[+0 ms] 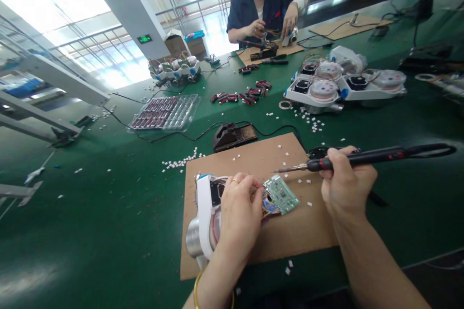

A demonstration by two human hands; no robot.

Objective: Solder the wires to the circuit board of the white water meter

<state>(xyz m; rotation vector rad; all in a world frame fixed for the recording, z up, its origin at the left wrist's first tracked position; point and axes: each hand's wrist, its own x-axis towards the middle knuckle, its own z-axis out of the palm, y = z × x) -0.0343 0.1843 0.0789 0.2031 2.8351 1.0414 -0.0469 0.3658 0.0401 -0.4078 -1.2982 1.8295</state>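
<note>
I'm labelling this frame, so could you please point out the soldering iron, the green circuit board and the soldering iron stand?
soldering iron (377,155): head view, on its black handle.
green circuit board (282,195): head view, middle of its face.
soldering iron stand (232,136): head view, on its dark top.

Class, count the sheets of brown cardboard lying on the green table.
3: one under the near hands, one before the seated person, one far right. Others may be hidden.

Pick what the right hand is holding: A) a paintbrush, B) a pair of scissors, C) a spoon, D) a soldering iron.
D: the right hand grips a soldering iron, its metal tip pointing toward the green circuit board that the left hand steadies.
</note>
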